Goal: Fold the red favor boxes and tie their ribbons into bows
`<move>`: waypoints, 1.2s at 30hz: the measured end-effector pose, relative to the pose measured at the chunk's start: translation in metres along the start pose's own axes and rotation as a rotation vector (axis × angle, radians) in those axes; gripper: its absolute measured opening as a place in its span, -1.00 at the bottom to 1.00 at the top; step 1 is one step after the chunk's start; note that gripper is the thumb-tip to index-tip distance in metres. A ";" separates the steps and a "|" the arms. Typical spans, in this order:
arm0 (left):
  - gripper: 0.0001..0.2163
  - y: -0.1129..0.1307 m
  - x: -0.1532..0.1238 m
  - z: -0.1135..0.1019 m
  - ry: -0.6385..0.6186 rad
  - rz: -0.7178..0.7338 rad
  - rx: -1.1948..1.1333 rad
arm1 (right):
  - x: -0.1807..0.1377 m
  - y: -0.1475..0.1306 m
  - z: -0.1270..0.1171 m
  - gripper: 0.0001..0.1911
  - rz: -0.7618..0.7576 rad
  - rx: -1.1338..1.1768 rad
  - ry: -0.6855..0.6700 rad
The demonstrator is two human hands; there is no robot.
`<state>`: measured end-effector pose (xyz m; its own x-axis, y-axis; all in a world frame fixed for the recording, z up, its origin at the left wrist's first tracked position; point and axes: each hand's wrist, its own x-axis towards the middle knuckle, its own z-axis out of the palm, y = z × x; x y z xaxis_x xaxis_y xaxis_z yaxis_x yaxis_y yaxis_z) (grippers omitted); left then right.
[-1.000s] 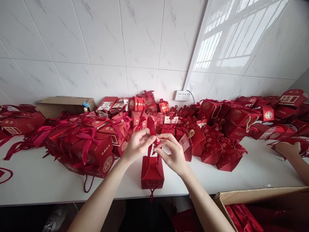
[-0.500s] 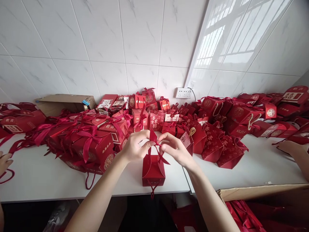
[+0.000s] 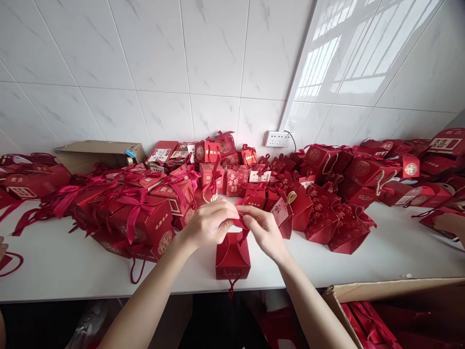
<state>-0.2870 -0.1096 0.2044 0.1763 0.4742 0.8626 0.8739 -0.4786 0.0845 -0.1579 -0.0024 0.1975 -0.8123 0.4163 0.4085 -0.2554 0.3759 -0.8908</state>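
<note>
A small red gift box (image 3: 233, 257) stands upright near the table's front edge, with a twisted cord handle (image 3: 231, 283) hanging down its near side. Above its top, a red ribbon (image 3: 242, 228) runs up between my two hands. My left hand (image 3: 214, 220) has its fingers closed on the ribbon from the left. From the right, my right hand (image 3: 262, 227) pinches it with thumb and forefinger. The hands meet at the fingertips, which cover the ribbon's knot or loop.
Many red gift boxes (image 3: 141, 218) with bows crowd the table (image 3: 181, 281) along the tiled wall. An open cardboard box (image 3: 395, 285) with red ribbons inside stands at the front right. A power strip (image 3: 277, 139) sits by the wall. Other people's hands (image 3: 450, 224) show at both sides.
My hands have come together over the ribbon, and its pointed loop and loose tail no longer show. The co-worker's hand at right has shifted, now with a red box beside it.
</note>
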 end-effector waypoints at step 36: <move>-0.62 0.005 -0.112 0.010 -0.432 -1.297 -0.586 | -0.054 0.083 -0.035 -0.57 0.445 -0.219 -0.244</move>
<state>-0.2975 -0.1580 0.1030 -0.3546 0.9192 -0.1711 0.2396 0.2662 0.9337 -0.1170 0.0355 0.1087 -0.9216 0.3799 -0.0794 0.2343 0.3815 -0.8942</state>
